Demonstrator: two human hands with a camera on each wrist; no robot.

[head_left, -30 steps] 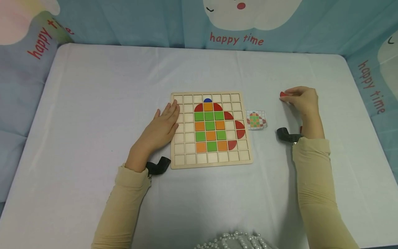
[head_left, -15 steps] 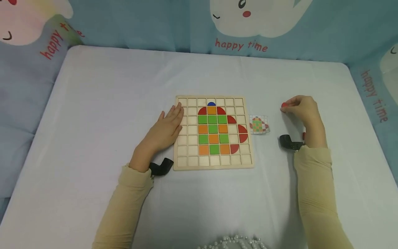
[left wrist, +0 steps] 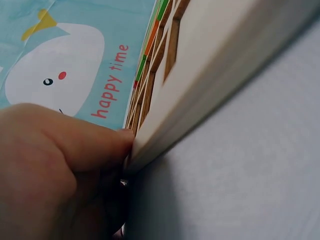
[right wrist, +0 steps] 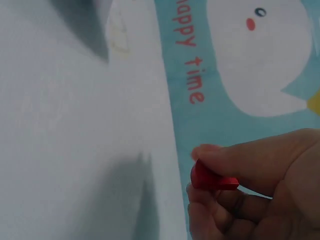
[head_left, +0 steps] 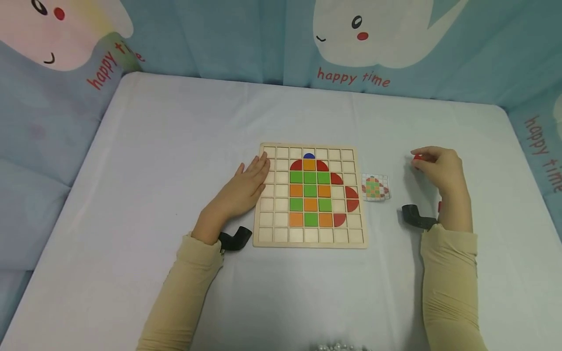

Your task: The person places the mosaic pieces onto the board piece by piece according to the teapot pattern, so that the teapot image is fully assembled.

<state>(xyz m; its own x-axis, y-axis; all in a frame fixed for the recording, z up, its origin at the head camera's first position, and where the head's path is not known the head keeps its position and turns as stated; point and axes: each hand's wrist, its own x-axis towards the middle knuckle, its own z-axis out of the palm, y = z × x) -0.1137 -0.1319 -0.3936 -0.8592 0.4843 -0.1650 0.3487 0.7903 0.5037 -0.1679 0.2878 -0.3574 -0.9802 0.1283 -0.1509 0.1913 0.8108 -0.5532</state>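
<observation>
A wooden grid board [head_left: 310, 244] lies mid-table, with green and orange square tiles forming a block at its centre. Red quarter-round tiles [head_left: 352, 205] curve down its right side, and a blue half-round tile [head_left: 309, 156] tops the pattern. My left hand [head_left: 239, 195] rests with extended fingers on the board's left edge; in the left wrist view the thumb [left wrist: 100, 145] touches that edge. Off to the right of the board, my right hand [head_left: 443, 170] pinches a small red tile [right wrist: 212, 179] with a curved side between thumb and fingers, raised over the cloth.
A small printed pattern card [head_left: 375, 188] lies just right of the board. Another red piece [head_left: 440, 206] shows beside the right wrist, partly hidden by it. Black wrist cameras [head_left: 237, 239] sit on both wrists. A blue printed curtain [head_left: 246, 44] borders the white table.
The head view has tilted, so the whole scene sits lower and farther right. The red tile turns a little in my right fingers. My left hand stays on the board's edge.
</observation>
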